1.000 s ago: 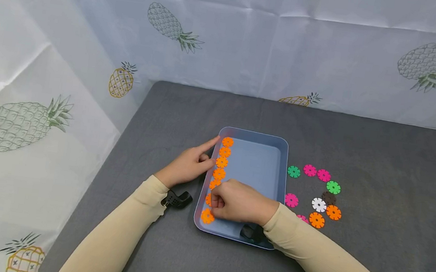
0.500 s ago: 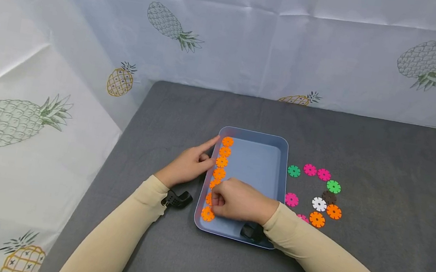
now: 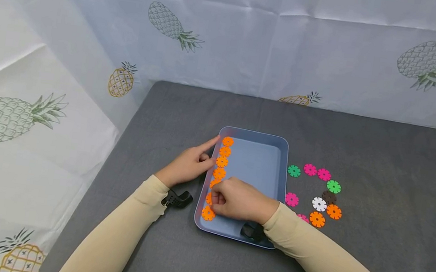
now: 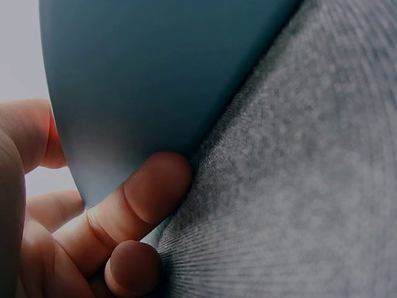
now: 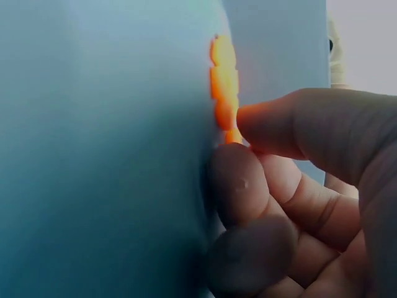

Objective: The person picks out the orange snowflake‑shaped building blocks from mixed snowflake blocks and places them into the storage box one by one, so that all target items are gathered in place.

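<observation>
Left hand [image 3: 185, 164] and right hand [image 3: 242, 201] are both at a blue tray [image 3: 256, 161]. The left hand has hold of the tray's left edge, with one finger stretched along the rim and another pressing the outside wall. The right hand is over the tray with its fingers curled in. Its tips are right by the orange pieces [image 3: 219, 173], but it is hard to tell if it pinches one or only touches it.

Tan sleeves [image 3: 118, 233] cover both arms, and a small black thing [image 3: 176, 199] sits at each wrist. The right sleeve goes over the tray's near right corner.

The orange pieces are flat and round, with little cuts around their edges. Seven show in a line inside the tray, along its left wall. The right hand hides bits of some.

More round pieces lie to the right of the tray. Nearest are a pink one [image 3: 303, 218], partly hidden by the sleeve, and two loose orange ones [image 3: 317, 220]. Next come a white one [image 3: 319, 204], another pink one [image 3: 291, 199] and a dark brown one [image 3: 329, 197]. Farther back are two green ones [image 3: 334, 186] and two more pink ones [image 3: 310, 169].

Everything lies on a gray bench [image 3: 392, 191]. Behind it hangs a white cloth [image 3: 233, 50] with pineapples on it.
</observation>
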`<control>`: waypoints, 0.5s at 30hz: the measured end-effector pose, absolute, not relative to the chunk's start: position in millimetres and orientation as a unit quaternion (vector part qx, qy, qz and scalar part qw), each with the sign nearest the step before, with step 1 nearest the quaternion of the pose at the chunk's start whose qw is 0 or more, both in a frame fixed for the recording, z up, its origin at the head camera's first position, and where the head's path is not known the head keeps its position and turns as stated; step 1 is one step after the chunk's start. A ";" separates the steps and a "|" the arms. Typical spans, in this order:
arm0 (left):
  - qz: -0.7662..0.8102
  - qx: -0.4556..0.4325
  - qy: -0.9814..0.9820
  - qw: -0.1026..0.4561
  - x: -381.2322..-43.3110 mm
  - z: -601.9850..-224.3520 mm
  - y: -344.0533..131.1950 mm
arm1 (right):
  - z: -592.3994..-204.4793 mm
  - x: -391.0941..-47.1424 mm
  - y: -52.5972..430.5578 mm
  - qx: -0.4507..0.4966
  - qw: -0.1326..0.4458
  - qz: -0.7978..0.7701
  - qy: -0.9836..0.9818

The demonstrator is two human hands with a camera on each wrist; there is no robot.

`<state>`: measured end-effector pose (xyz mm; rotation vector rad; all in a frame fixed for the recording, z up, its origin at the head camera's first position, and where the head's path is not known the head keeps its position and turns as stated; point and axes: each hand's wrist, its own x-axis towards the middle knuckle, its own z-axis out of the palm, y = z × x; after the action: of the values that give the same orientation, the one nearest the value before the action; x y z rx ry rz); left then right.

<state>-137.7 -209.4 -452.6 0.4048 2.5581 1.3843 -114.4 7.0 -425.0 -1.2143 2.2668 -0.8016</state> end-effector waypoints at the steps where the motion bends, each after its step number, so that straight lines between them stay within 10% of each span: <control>1: 0.468 0.137 0.867 0.104 -138.0 -452.8 -209.5 | -424.7 -114.6 7.2 -0.440 0.221 -0.291 0.820; 15: 0.467 0.139 0.867 0.105 -138.3 -451.0 -210.6 | -412.9 -114.5 11.1 -0.439 0.222 -0.321 0.809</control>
<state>-138.3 -210.6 -451.0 0.4086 2.5552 1.3752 -114.5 11.1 -412.9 -1.2134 2.2361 -0.8866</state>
